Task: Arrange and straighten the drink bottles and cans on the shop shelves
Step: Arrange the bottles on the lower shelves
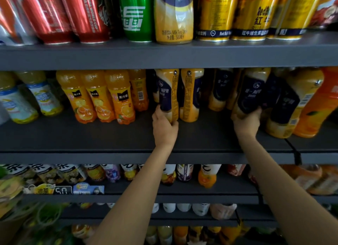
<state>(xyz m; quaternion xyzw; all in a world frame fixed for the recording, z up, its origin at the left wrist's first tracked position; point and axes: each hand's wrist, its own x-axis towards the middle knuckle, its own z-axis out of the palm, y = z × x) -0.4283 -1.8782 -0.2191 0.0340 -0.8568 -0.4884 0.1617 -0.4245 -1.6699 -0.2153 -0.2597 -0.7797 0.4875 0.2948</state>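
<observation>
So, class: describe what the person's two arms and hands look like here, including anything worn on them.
Both forearms are bare up to the frame's lower edge, with no sleeve showing. The left hand and right hand wear no gloves, and no watch, bracelet or ring is visible.

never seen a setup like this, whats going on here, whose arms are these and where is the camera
There is no machine here: a person is tidying shop shelves, and one camera worn on their head looks down along their arms. The left hand grips a milk tea bottle near its base, and the right hand grips another, tilted milk tea bottle. Both sit on the middle shelf, beside orange juice bottles. Cans stand on the shelf above.
</observation>
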